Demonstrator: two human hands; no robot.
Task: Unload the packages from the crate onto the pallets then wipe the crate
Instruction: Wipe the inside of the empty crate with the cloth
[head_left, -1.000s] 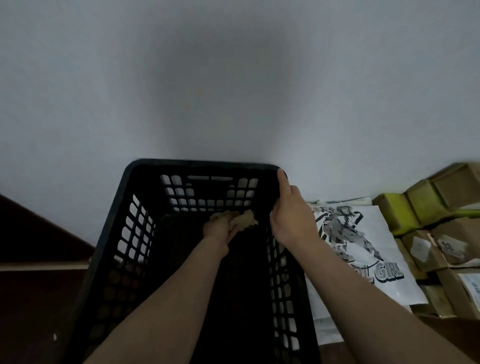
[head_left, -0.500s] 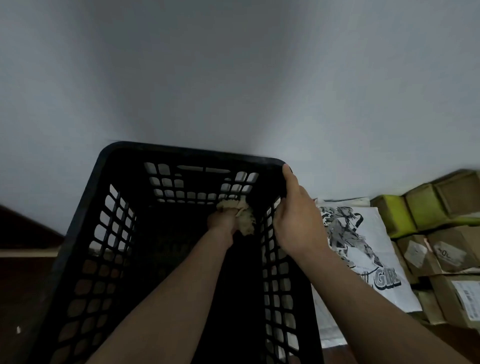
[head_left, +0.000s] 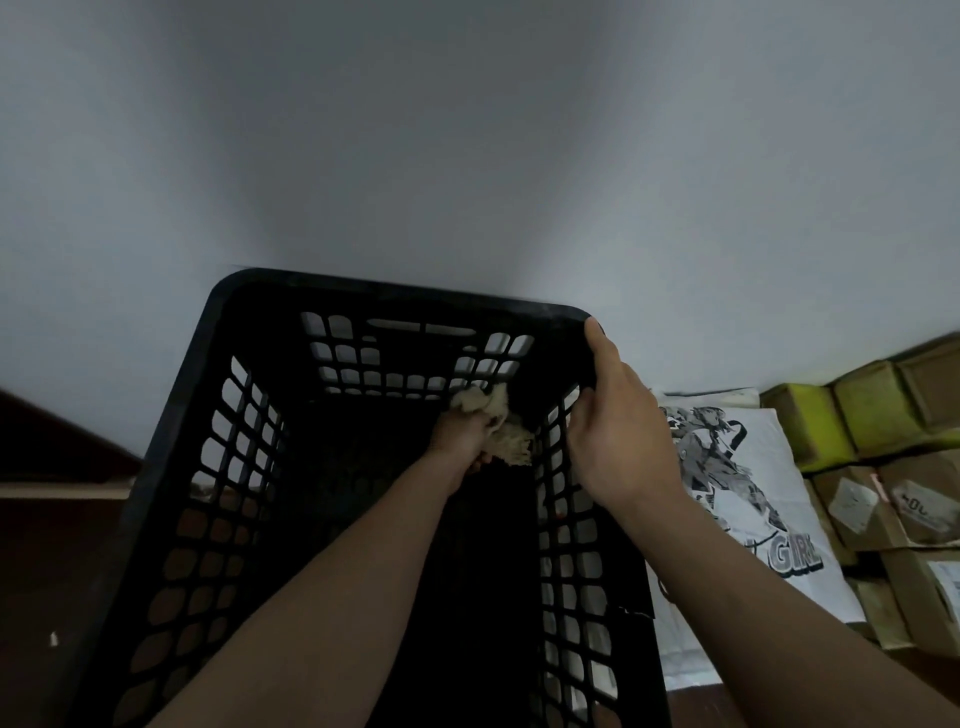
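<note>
Inside the black plastic lattice crate (head_left: 218, 519), the left hand (head_left: 460, 434) clenches a crumpled beige cloth (head_left: 501, 423) against its far right corner, while the right hand (head_left: 618, 441) grips its right rim (presumably steadying it for wiping).

We note the crate (head_left: 171, 499) is black, its walls a lattice of rounded openings. The rag (head_left: 506, 428) is pale cream. The bag (head_left: 748, 499) is white with a black-and-grey cartoon figure and grey lettering. Boxes (head_left: 883, 512) are brown cardboard with white labels; two others (head_left: 852, 415) are yellow-green. Wall (head_left: 467, 130) is plain grey-white.
</note>
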